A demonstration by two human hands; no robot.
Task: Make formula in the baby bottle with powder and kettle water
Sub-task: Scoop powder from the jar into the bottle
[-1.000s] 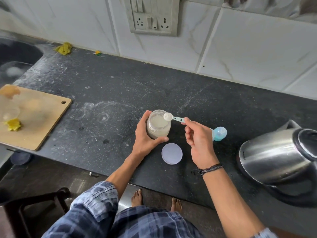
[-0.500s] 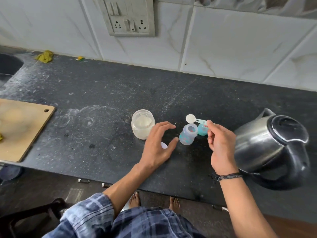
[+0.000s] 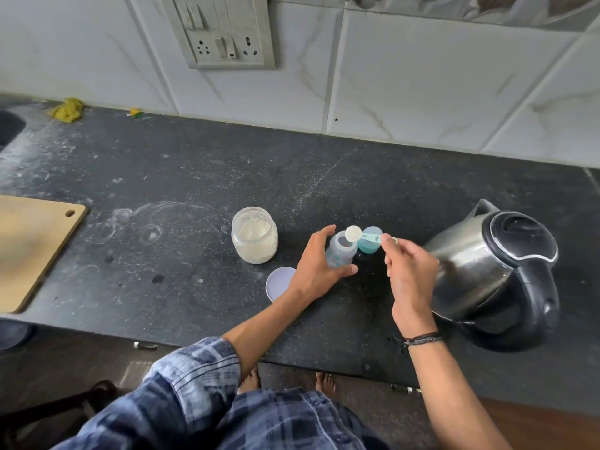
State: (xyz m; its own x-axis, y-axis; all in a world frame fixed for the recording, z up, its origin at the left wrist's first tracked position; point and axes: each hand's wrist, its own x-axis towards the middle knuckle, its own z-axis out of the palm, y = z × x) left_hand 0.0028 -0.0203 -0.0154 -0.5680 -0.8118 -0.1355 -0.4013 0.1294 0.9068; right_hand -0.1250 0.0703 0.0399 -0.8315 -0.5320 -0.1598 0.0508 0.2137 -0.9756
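Note:
A small clear baby bottle [image 3: 341,251] stands open on the dark counter, and my left hand [image 3: 316,266] curls around it. My right hand [image 3: 410,271] pinches the handle of a white measuring scoop [image 3: 353,234], whose bowl hovers over the bottle's mouth with powder in it. Behind the bottle sits its teal cap [image 3: 370,245]. An open glass jar of pale formula powder [image 3: 255,235] stands to the left. The jar's lilac lid [image 3: 280,284] lies flat, partly hidden under my left wrist. A steel kettle [image 3: 493,271] with a black lid and handle stands at the right.
A wooden cutting board [image 3: 31,248] lies at the left edge of the counter [image 3: 162,177]. A yellow cloth [image 3: 66,109] and small scraps sit by the tiled wall, beneath a socket panel [image 3: 224,32]. A sink edge shows at far left.
My left hand left the powder jar and moved right onto the baby bottle. My right hand carried the filled scoop from the jar to above the bottle's mouth. The view shifted right.

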